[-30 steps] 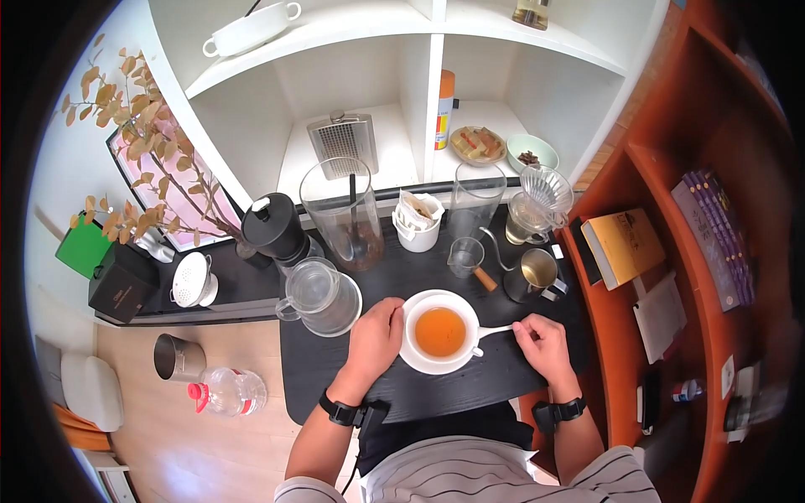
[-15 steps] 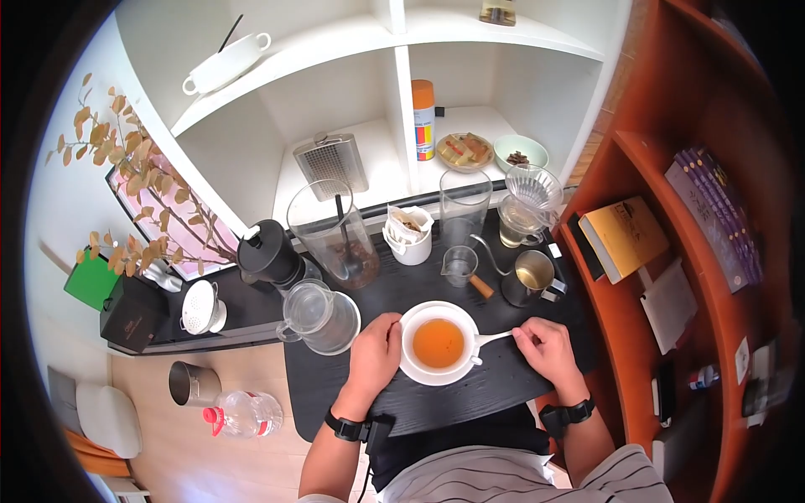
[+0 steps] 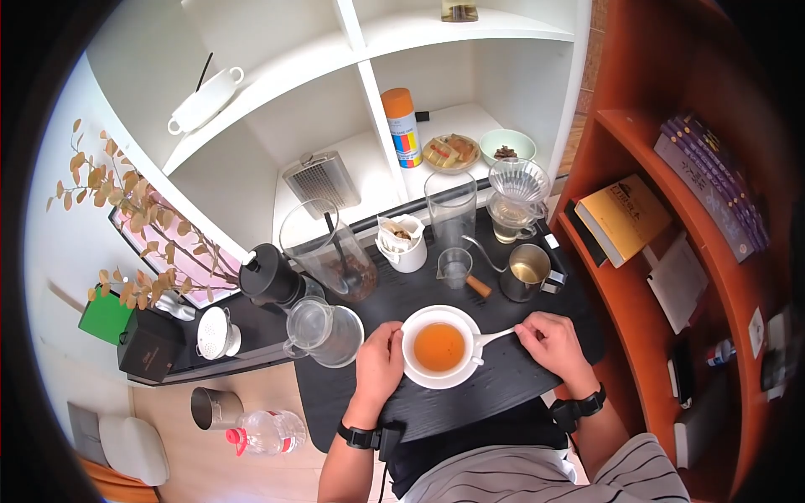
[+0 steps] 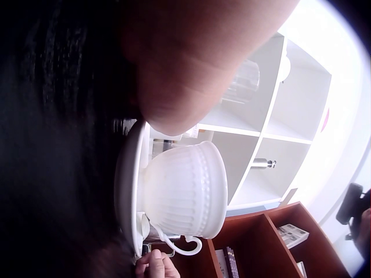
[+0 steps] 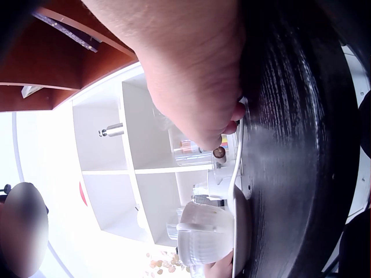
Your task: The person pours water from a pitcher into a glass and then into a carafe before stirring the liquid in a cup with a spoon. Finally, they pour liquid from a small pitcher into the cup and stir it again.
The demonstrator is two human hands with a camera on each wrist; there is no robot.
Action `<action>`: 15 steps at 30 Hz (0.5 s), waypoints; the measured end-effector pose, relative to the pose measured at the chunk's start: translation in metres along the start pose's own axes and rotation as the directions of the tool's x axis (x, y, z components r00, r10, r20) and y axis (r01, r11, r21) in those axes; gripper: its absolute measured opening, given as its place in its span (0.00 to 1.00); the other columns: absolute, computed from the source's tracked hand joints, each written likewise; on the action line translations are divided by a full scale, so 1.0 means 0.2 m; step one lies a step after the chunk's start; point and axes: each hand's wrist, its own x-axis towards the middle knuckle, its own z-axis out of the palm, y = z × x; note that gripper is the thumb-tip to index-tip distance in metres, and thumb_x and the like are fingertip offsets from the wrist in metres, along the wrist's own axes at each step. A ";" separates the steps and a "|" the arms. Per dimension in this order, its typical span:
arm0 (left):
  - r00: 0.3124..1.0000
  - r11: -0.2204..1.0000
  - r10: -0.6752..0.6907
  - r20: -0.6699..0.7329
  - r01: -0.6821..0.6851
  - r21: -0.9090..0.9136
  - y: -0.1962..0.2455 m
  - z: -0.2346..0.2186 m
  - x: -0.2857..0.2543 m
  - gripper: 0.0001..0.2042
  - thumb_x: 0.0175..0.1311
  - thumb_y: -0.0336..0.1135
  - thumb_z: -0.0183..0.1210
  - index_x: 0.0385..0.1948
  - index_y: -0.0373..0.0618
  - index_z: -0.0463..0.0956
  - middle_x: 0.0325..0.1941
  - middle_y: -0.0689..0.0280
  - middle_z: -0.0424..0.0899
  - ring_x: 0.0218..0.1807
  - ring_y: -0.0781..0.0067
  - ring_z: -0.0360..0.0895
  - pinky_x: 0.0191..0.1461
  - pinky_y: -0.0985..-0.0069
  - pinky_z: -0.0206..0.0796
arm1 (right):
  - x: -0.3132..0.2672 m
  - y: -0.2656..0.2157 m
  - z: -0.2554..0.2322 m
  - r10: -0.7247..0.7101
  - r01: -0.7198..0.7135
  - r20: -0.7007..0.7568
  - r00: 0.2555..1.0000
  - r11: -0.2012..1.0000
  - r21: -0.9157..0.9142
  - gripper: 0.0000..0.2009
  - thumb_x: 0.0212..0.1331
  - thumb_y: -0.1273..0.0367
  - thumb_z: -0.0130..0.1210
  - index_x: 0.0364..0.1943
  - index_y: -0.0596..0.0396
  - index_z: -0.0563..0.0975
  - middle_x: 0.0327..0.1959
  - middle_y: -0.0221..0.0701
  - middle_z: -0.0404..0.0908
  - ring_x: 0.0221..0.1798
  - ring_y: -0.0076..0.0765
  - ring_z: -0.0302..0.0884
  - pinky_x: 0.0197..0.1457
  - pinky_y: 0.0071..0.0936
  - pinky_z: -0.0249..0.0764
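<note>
A white cup (image 3: pixel 438 347) of amber liquid stands on a white saucer (image 3: pixel 433 381) on the black table. The left hand (image 3: pixel 381 360) holds the saucer's left rim, its fingers partly hidden. On the other side, the right hand (image 3: pixel 549 342) pinches the handle end of a white spoon (image 3: pixel 496 335), whose other end lies beside the cup on the saucer. In the left wrist view the ribbed cup (image 4: pixel 186 188) shows from the side, its handle towards the right hand (image 4: pixel 155 265). From the right wrist view, the spoon (image 5: pixel 236 165) runs from the right hand (image 5: pixel 194 87) to the saucer (image 5: pixel 242 234).
Behind the cup stand a glass pitcher (image 3: pixel 334 334), a black grinder (image 3: pixel 272 277), tall glass vessels, a white mug (image 3: pixel 406 251), a small wooden-handled glass (image 3: pixel 455 269), a steel kettle (image 3: pixel 525 274) and a glass dripper (image 3: pixel 517 186). A plastic bottle (image 3: pixel 275 432) is on the floor at left.
The head view has turned and shifted, so the shelves and table appear tilted differently. Both hands keep their places at the saucer and spoon; the cup stays between them.
</note>
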 end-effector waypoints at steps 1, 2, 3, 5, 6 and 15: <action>1.000 1.000 0.003 -0.002 -0.003 -0.007 0.00 0.00 0.00 0.08 0.77 0.29 0.57 0.48 0.37 0.83 0.36 0.49 0.88 0.37 0.49 0.87 0.43 0.61 0.77 | 0.00 0.00 0.00 -0.003 0.003 0.002 1.000 1.000 0.003 0.12 0.65 0.69 0.67 0.26 0.58 0.78 0.21 0.36 0.77 0.23 0.43 0.77 0.28 0.37 0.71; 1.000 1.000 0.005 -0.004 -0.005 -0.015 0.00 0.00 0.00 0.08 0.77 0.30 0.57 0.48 0.37 0.83 0.36 0.49 0.88 0.37 0.48 0.87 0.43 0.61 0.77 | 0.00 0.00 0.00 -0.003 0.003 0.001 1.000 1.000 0.004 0.12 0.65 0.69 0.67 0.26 0.58 0.78 0.21 0.36 0.77 0.23 0.43 0.77 0.28 0.37 0.71; 1.000 1.000 0.006 -0.003 -0.006 -0.014 0.00 0.00 0.00 0.08 0.77 0.30 0.57 0.48 0.37 0.83 0.36 0.49 0.88 0.37 0.48 0.87 0.43 0.61 0.77 | 0.00 -0.01 0.00 -0.001 0.000 0.002 1.000 1.000 0.003 0.12 0.65 0.70 0.67 0.26 0.58 0.78 0.21 0.36 0.77 0.23 0.43 0.77 0.28 0.37 0.71; 1.000 1.000 -0.002 0.001 0.002 -0.024 -0.01 0.00 0.00 0.08 0.77 0.30 0.57 0.48 0.37 0.83 0.36 0.49 0.88 0.37 0.48 0.87 0.43 0.61 0.77 | 0.00 -0.01 0.00 0.002 -0.002 0.002 1.000 1.000 0.002 0.12 0.65 0.70 0.67 0.26 0.58 0.78 0.21 0.35 0.77 0.23 0.43 0.77 0.28 0.37 0.71; 1.000 1.000 -0.001 0.002 0.001 -0.023 -0.01 0.01 0.00 0.08 0.77 0.30 0.57 0.48 0.37 0.83 0.36 0.49 0.88 0.37 0.48 0.87 0.43 0.61 0.77 | 0.00 0.00 0.00 -0.001 0.001 0.000 1.000 1.000 -0.002 0.12 0.65 0.70 0.67 0.26 0.58 0.78 0.21 0.36 0.77 0.23 0.43 0.77 0.28 0.37 0.71; 1.000 1.000 -0.001 0.000 0.001 -0.022 0.00 0.00 0.00 0.08 0.77 0.29 0.57 0.48 0.37 0.83 0.35 0.49 0.88 0.36 0.50 0.87 0.42 0.61 0.77 | 0.00 0.00 0.00 -0.005 0.005 0.004 1.000 1.000 -0.007 0.12 0.65 0.70 0.67 0.26 0.58 0.78 0.21 0.36 0.76 0.23 0.43 0.77 0.28 0.37 0.70</action>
